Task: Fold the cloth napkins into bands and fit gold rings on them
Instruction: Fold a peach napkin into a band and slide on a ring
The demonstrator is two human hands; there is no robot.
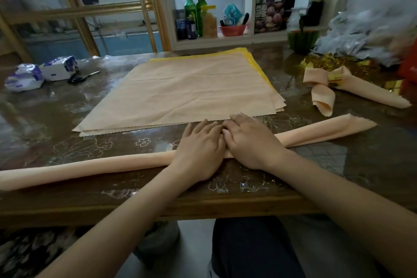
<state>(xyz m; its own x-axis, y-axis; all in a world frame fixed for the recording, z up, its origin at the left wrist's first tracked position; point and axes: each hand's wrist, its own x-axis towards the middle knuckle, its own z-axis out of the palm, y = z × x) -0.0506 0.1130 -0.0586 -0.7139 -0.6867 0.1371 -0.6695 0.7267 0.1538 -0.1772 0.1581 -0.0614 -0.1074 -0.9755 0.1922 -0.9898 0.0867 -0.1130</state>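
A peach napkin rolled into a long band (pixel 94 166) stretches across the near side of the table, from the left edge up to the right. My left hand (pixel 200 149) and my right hand (pixel 248 140) lie flat side by side on its middle, fingers straight, pressing it down. Beyond them lies a flat stack of peach napkins (pixel 180 90) with a yellow one beneath. At the right rests a folded napkin (pixel 361 88) with a gold ring (pixel 334 79) round it. More gold rings (pixel 316 63) sit behind it.
Scissors (pixel 83 77) and two tissue packs (pixel 40 72) lie at the far left of the table. A crinkled plastic bag (pixel 372 25) and a watermelon-patterned bowl (pixel 302 39) stand at the far right. Bottles and jars fill the shelf behind. The table's front edge (pixel 158 207) runs just below my wrists.
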